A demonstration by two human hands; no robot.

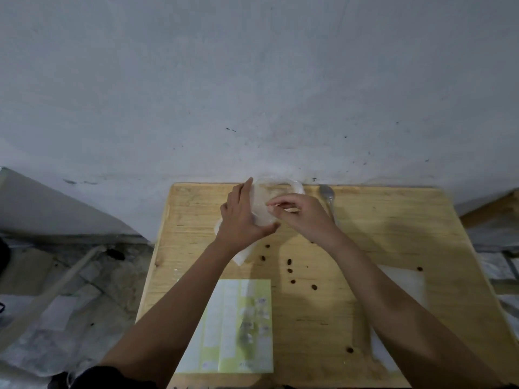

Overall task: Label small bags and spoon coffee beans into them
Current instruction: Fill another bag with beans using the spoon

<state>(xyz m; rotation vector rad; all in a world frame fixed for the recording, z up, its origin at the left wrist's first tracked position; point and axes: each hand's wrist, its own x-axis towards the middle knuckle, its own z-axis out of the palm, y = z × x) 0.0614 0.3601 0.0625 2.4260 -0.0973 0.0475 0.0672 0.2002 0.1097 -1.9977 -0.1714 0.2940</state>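
clear bag (280,186) — left hand (241,217) grips, right hand (303,214) pinches; spoon (327,192) just beside, beans (289,261) scattered, label sheet (238,327) nearer.

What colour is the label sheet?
The label sheet is light green with white strips, seen in the head view.

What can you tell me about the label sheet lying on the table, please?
The label sheet is rectangular paper, pale green with white strips in columns and a few dark-printed labels toward its right; the print is too blurred to read. It lies flat on the near part of the wooden table; the left forearm passes over its left edge.
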